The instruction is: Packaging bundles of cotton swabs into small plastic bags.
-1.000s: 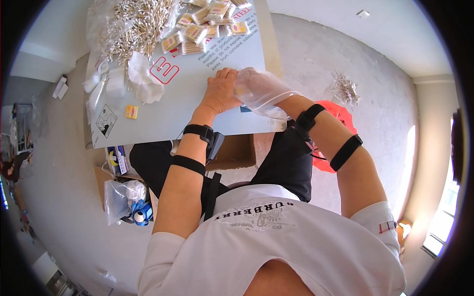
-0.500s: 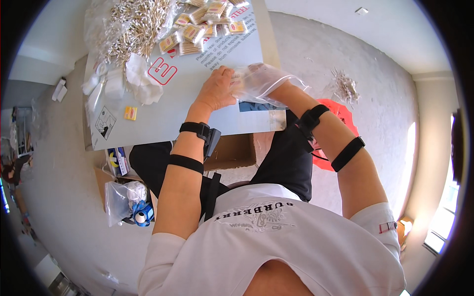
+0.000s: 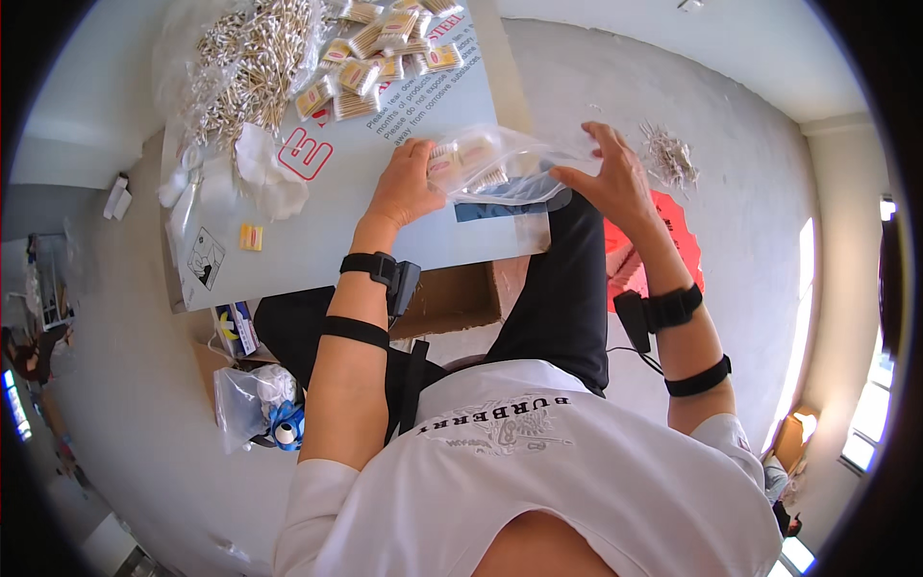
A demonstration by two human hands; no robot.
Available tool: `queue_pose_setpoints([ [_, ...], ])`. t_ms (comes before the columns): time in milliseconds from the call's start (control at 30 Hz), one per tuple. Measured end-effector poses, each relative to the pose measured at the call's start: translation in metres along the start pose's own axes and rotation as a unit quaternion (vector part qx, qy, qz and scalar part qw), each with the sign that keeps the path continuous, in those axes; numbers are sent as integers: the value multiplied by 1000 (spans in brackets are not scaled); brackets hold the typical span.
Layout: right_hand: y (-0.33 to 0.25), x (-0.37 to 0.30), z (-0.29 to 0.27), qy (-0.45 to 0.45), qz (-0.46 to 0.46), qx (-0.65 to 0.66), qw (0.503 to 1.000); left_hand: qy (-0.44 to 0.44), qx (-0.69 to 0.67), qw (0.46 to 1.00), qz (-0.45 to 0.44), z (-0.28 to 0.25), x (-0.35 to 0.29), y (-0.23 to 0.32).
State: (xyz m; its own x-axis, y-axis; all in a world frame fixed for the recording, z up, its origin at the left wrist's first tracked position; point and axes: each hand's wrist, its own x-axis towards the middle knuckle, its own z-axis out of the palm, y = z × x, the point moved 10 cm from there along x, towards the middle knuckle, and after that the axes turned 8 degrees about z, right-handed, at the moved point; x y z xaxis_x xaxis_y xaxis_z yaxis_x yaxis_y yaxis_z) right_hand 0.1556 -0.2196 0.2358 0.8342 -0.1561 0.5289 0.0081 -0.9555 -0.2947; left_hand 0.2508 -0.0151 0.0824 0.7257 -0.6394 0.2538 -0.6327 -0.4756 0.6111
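Note:
A see-through plastic bag [image 3: 524, 159] lies stretched sideways over the table's right front part, with several bundles of cotton swabs [image 3: 471, 154] inside its left end. My left hand [image 3: 406, 183] grips that end, fingers closed around the plastic and against the bundles. At the bag's right end, my right hand [image 3: 620, 183] is open, thumb and fingers spread beside the loose plastic edge. Whether its fingertips touch the film, I cannot tell. Banded cotton swab bundles [image 3: 358, 75] lie heaped farther back on the table.
Loose cotton swabs [image 3: 252, 67] fill a big plastic bag at the table's back left. White crumpled sheets [image 3: 269, 178] and a small yellow packet [image 3: 251, 238] lie nearer. Below the table stands a cardboard box [image 3: 452, 293]. A red bag [image 3: 678, 250] and scattered swabs [image 3: 670, 156] are on the floor.
My right hand has come out of the bag toward the right and its fingers have spread. The left hand still holds the bag's other end, where the bundles now show plainly.

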Motion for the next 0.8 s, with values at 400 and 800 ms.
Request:
queue_pose_setpoints([
  [400, -18, 10, 34, -145, 189, 218, 946, -38, -221, 965, 134, -129, 17, 163],
  [800, -40, 5, 28, -177, 137, 312, 923, -484, 113, 859, 120, 44, 31, 100],
])
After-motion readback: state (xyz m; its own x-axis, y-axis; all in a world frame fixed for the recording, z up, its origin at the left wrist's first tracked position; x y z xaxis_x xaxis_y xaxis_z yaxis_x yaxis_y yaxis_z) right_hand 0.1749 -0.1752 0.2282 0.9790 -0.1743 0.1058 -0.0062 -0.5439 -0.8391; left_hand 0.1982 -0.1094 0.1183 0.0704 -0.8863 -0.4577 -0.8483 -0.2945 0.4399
